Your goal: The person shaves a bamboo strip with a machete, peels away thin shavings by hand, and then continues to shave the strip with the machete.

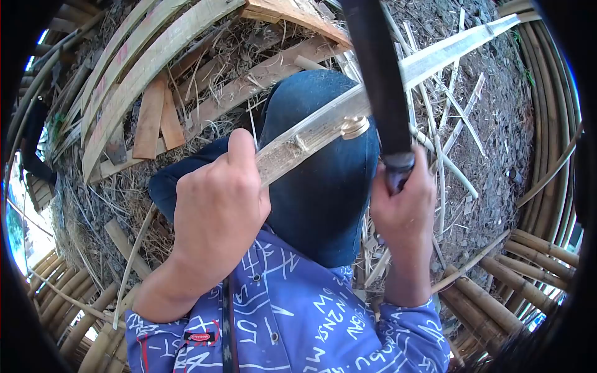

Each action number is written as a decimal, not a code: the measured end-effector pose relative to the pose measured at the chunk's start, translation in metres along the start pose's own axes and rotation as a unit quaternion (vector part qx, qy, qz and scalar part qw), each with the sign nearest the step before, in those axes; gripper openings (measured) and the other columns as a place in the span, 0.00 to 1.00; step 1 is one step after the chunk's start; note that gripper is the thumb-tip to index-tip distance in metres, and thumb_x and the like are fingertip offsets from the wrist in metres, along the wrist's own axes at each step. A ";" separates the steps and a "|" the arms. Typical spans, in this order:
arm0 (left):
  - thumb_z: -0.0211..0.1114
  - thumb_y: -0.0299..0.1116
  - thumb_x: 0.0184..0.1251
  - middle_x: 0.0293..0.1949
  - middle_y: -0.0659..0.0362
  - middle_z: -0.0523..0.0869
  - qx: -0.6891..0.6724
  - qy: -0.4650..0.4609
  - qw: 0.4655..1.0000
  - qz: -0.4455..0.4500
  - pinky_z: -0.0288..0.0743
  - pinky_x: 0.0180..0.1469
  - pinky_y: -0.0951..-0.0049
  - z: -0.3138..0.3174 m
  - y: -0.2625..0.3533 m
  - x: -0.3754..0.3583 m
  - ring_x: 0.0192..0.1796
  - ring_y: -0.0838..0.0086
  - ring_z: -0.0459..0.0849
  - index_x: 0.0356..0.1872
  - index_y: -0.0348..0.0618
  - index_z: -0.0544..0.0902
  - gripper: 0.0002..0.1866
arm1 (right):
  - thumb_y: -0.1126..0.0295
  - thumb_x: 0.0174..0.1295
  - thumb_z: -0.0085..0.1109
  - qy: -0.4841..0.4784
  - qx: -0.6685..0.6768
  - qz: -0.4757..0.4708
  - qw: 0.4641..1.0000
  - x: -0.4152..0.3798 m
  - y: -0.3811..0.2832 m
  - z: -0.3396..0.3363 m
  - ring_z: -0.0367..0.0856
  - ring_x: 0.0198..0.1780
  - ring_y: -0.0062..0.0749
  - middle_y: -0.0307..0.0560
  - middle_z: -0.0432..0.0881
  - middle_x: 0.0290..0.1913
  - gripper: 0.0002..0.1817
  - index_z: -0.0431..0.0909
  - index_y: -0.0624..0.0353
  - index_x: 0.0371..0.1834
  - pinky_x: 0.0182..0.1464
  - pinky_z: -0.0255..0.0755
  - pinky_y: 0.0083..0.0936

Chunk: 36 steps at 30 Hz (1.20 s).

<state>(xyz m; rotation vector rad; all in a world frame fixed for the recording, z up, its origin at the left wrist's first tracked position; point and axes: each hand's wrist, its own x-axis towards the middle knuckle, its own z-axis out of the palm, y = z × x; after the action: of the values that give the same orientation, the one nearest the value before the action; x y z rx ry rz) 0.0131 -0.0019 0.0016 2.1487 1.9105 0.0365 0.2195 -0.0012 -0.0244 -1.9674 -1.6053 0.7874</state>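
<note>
My left hand (217,196) is closed around the near end of a long split bamboo strip (317,129). The strip runs up and to the right across my dark-trousered knee (305,199), its far end over the ground at the upper right. In my right hand (407,202) is the dark handle of a machete (379,74), its broad blade pointing up and crossing over the strip. A pale curled shaving (355,127) stands on the strip just left of the blade.
Wide curved bamboo slats (149,68) lean at the upper left, near short flat pieces (149,118). Thin offcuts (463,118) and shavings litter the ground to the right. Stacked bamboo poles (547,112) line the right side, with more poles (81,304) at lower left.
</note>
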 end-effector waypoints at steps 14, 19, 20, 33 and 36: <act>0.64 0.25 0.53 0.19 0.50 0.81 -0.008 0.032 0.999 0.002 0.78 0.27 0.63 0.007 0.003 0.004 0.25 0.58 0.84 0.31 0.39 0.68 0.11 | 0.78 0.52 0.55 -0.025 -0.019 -0.009 0.999 -0.009 -0.005 0.002 0.82 0.29 0.55 0.61 0.79 0.24 0.15 0.71 0.65 0.44 0.32 0.74 0.40; 0.64 0.25 0.53 0.19 0.50 0.81 -0.017 0.042 0.999 0.004 0.77 0.27 0.62 0.008 0.001 0.007 0.25 0.57 0.84 0.31 0.39 0.69 0.11 | 0.78 0.51 0.55 -0.016 -0.032 0.019 0.999 0.000 -0.006 -0.005 0.82 0.30 0.56 0.61 0.79 0.24 0.15 0.71 0.65 0.44 0.33 0.73 0.42; 0.64 0.25 0.53 0.19 0.50 0.81 -0.012 0.047 0.999 0.006 0.77 0.27 0.62 0.009 0.002 0.005 0.25 0.57 0.84 0.31 0.39 0.68 0.11 | 0.78 0.51 0.55 0.003 -0.036 0.019 0.999 -0.004 -0.011 0.000 0.81 0.30 0.58 0.62 0.79 0.25 0.15 0.70 0.65 0.44 0.33 0.73 0.43; 0.67 0.32 0.53 0.21 0.46 0.79 -0.003 0.016 1.000 -0.001 0.71 0.28 0.56 -0.026 -0.023 -0.021 0.27 0.48 0.81 0.35 0.39 0.71 0.15 | 0.79 0.51 0.54 -0.008 -0.024 -0.039 0.999 -0.014 -0.011 0.010 0.81 0.28 0.57 0.61 0.79 0.24 0.15 0.71 0.66 0.44 0.31 0.72 0.41; 0.68 0.33 0.51 0.20 0.45 0.79 -0.004 -0.019 1.000 -0.024 0.70 0.27 0.56 -0.032 -0.025 -0.025 0.26 0.48 0.80 0.33 0.38 0.70 0.15 | 0.79 0.50 0.54 -0.015 -0.030 -0.015 0.999 -0.013 -0.013 0.010 0.81 0.28 0.57 0.61 0.79 0.24 0.15 0.71 0.66 0.44 0.31 0.73 0.41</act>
<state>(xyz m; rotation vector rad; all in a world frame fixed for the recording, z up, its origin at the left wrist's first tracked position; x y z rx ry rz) -0.0206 -0.0185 0.0315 2.0820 1.9374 -0.0065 0.2012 -0.0117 -0.0211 -1.9778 -1.6902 0.7694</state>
